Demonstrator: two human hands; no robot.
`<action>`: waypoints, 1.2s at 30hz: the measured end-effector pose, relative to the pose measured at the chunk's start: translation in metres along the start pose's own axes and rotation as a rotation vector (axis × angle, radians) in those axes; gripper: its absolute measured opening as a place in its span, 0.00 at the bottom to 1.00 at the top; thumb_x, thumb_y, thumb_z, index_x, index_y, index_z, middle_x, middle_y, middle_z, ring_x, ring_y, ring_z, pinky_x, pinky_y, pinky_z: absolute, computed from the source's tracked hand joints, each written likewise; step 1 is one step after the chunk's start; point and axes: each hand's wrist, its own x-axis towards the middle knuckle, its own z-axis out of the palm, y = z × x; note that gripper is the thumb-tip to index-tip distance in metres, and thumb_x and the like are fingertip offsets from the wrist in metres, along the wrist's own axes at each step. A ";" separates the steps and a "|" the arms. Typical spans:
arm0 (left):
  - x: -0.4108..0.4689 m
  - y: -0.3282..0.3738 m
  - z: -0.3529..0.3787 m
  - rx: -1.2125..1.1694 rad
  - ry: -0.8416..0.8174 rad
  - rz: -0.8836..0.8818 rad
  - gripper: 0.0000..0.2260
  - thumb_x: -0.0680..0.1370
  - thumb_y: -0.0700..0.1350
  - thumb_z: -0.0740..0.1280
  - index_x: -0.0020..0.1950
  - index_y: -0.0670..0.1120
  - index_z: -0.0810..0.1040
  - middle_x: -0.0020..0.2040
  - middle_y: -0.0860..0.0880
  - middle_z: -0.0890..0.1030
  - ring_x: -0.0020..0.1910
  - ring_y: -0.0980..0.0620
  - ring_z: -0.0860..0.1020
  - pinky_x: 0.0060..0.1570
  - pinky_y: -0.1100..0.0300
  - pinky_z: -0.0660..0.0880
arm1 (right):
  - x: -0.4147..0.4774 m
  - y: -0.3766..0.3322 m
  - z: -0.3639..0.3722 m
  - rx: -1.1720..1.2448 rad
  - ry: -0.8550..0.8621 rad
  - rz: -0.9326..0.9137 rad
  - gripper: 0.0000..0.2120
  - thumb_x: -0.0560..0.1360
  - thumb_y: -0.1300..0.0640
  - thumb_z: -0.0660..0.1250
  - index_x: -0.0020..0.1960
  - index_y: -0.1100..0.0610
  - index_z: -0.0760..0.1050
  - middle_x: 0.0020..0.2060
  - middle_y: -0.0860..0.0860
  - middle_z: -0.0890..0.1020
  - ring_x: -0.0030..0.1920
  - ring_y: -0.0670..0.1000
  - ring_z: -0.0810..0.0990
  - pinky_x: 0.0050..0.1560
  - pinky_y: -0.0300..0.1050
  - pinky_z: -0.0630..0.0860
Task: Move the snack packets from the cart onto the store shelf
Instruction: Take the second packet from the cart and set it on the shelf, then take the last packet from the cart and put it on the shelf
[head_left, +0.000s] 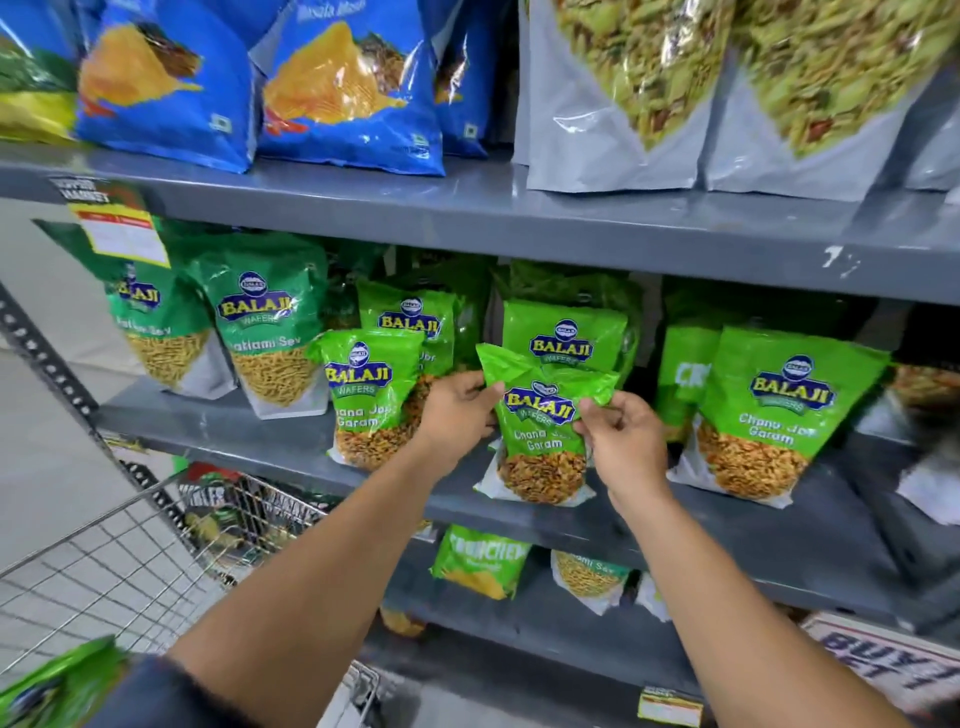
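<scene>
Wire cart (109, 551) at lower left, beside the shelving unit — a green packet (57, 686) shows at its near edge, more packets blurred deeper inside. Perforated upright (49, 358) runs diagonally down past the cart.

Middle shelf (675, 525), left to right: two Ratlami Sev packets (270, 332) standing upright, then a Chana Jor Garam packet (371, 395) with another behind it, then the held packet, then a larger Chana Jor Garam packet (769, 410) at right. A yellow price tag (122, 231) hangs from the top shelf's front edge, over the leftmost Sev packet.

Held Chana Jor Garam packet (543, 431): long axis vertical, label facing the camera, top leaning slightly left, bottom resting on the middle shelf near its front edge. Another packet of the same brand stands just behind it. Left hand (457, 410) pinches the top-left corner; right hand (623, 441) closed on the top-right edge, fingers curled over the front.

Top shelf (467, 208): blue wafer bags (343, 88) left, grey namkeen pouches (618, 104) right.

Bottom shelf: a Crunchem packet (480, 564) and small Sev packets (589, 577), partly hidden by the forearms.
</scene>
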 end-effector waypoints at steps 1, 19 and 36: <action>-0.002 0.000 0.000 -0.015 0.002 -0.003 0.12 0.79 0.42 0.65 0.59 0.37 0.77 0.50 0.44 0.83 0.42 0.49 0.81 0.47 0.54 0.79 | -0.001 0.000 0.000 0.002 0.006 -0.003 0.18 0.73 0.55 0.70 0.60 0.58 0.72 0.35 0.50 0.81 0.42 0.53 0.84 0.51 0.56 0.79; -0.154 -0.124 -0.180 0.189 0.483 -0.223 0.07 0.78 0.44 0.65 0.54 0.46 0.81 0.48 0.46 0.84 0.43 0.60 0.80 0.48 0.62 0.77 | -0.135 0.022 0.124 -0.200 -0.568 -0.214 0.11 0.72 0.58 0.71 0.43 0.40 0.78 0.37 0.40 0.83 0.37 0.41 0.79 0.44 0.32 0.74; -0.251 -0.286 -0.462 0.093 1.023 -0.780 0.06 0.76 0.41 0.68 0.49 0.39 0.78 0.43 0.43 0.78 0.41 0.48 0.74 0.43 0.55 0.74 | -0.259 0.144 0.455 -0.735 -1.398 0.169 0.25 0.71 0.60 0.71 0.67 0.60 0.70 0.61 0.57 0.78 0.59 0.55 0.77 0.59 0.51 0.75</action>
